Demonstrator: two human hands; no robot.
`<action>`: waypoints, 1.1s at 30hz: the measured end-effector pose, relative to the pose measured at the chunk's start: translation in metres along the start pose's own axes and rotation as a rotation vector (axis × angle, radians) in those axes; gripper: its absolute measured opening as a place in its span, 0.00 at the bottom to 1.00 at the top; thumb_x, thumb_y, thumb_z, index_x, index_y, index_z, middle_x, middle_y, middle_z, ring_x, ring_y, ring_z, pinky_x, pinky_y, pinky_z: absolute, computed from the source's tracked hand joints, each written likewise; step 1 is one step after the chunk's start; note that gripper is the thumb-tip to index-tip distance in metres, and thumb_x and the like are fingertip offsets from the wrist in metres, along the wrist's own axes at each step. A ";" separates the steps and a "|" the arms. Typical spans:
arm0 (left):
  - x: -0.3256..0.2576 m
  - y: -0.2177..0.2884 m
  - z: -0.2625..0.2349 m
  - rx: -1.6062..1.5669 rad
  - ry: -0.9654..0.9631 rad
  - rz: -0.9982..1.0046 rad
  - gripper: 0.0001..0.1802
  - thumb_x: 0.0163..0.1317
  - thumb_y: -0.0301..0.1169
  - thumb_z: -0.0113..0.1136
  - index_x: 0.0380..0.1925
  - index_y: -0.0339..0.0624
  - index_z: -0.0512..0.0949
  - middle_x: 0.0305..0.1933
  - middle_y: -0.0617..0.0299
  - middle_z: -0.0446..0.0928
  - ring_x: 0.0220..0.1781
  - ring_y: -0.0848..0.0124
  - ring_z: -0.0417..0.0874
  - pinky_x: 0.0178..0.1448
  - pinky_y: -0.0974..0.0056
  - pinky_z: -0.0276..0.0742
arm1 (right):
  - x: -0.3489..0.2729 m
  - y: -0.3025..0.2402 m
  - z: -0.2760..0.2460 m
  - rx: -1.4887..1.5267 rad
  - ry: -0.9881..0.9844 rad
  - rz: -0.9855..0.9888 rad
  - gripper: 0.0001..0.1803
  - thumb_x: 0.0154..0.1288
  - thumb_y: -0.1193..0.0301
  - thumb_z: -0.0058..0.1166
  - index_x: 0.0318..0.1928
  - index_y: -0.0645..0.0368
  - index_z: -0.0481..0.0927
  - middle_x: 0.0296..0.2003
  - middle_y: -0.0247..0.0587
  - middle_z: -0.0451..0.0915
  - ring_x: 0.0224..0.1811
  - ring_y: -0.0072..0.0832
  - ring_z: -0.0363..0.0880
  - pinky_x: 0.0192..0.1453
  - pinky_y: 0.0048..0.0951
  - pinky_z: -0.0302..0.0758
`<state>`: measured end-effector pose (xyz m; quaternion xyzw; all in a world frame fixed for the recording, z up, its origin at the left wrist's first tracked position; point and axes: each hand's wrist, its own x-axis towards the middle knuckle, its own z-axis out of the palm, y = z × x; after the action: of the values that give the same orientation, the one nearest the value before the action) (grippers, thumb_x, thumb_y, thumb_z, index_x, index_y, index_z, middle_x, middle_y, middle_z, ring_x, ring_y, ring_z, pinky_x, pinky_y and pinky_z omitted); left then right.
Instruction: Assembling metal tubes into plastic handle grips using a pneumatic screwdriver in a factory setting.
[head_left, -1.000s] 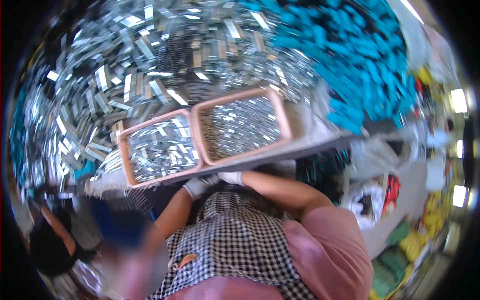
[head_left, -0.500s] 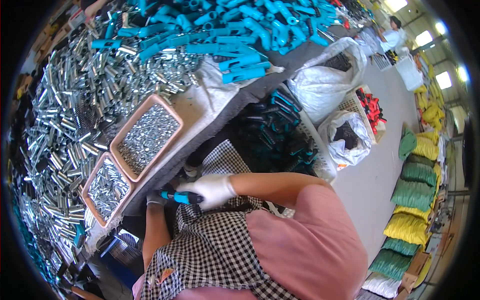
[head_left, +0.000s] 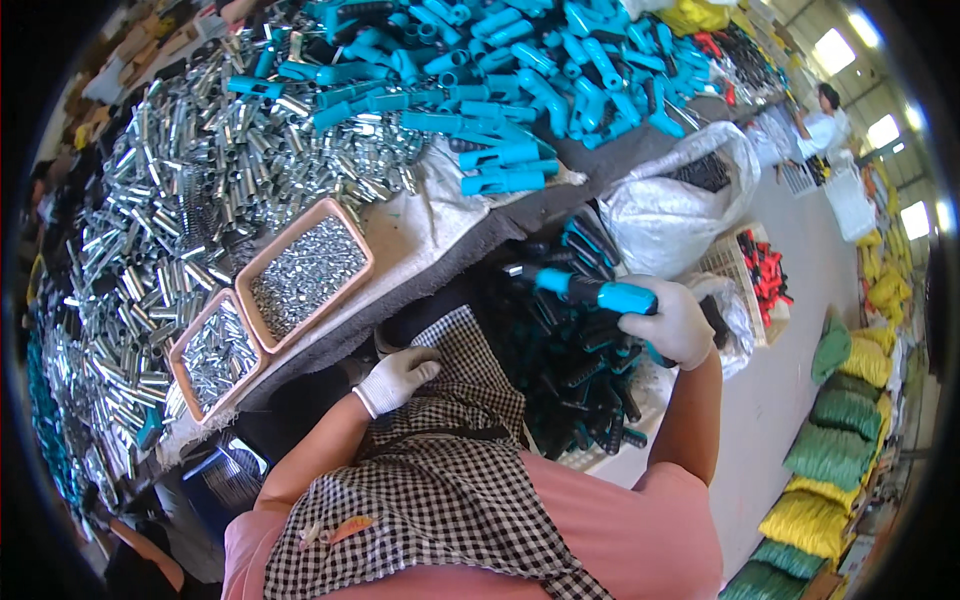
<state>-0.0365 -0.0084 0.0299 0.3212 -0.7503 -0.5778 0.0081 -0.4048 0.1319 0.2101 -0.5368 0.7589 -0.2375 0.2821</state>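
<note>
Right now the right hand [head_left: 672, 322], white-gloved, has its grip wrapped tight around a blue-and-black handle [head_left: 590, 291], held out past the right edge of the surface [head_left: 470, 235]. Handle's long axis runs roughly left-right, tipped slightly down toward the hand; the black end points back at the surface, the blue end sits in the fist.

Directly below and left of that hand: a heap of finished handles [head_left: 575, 385] in the same colours, in a crate beside the person's knee. So the held piece is just above the heap, right hand clearly the nearer one.

Left hand [head_left: 398, 378], also gloved, rests on the checked apron [head_left: 440, 470] at the lap, fingers loosely curled, nothing visible in it; can't tell if anything small is pinched.

On the surface: two tan trays, one [head_left: 308, 275] of small screws near the near edge, one [head_left: 215, 350] toward the left corner. Behind them, loose silver tubes [head_left: 170, 210]; blue plastic parts [head_left: 500, 70] piled at the far edge.
</note>
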 end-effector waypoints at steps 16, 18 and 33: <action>-0.070 0.009 -0.022 -0.024 0.341 -0.231 0.20 0.68 0.44 0.53 0.48 0.40 0.81 0.46 0.48 0.82 0.48 0.55 0.83 0.56 0.58 0.77 | 0.240 0.192 0.193 -0.773 0.041 0.746 0.30 0.71 0.45 0.38 0.67 0.43 0.68 0.71 0.43 0.59 0.73 0.45 0.56 0.72 0.64 0.49; -0.079 0.007 -0.028 -0.041 0.404 -0.196 0.20 0.68 0.43 0.53 0.48 0.38 0.81 0.47 0.48 0.82 0.49 0.54 0.83 0.57 0.57 0.76 | 0.235 0.185 0.176 -0.879 0.100 0.659 0.29 0.68 0.50 0.45 0.67 0.41 0.66 0.70 0.44 0.59 0.73 0.46 0.55 0.72 0.63 0.50; -0.077 0.076 -0.096 0.060 0.490 0.173 0.18 0.67 0.40 0.56 0.44 0.35 0.81 0.41 0.45 0.83 0.44 0.51 0.84 0.53 0.56 0.78 | 0.217 -0.138 0.147 -0.154 0.117 -0.616 0.19 0.60 0.61 0.60 0.45 0.62 0.81 0.38 0.55 0.83 0.41 0.51 0.82 0.45 0.43 0.78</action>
<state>0.0257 -0.0440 0.1557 0.3863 -0.7673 -0.4575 0.2294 -0.2683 -0.1257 0.1573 -0.7464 0.5913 -0.2842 0.1115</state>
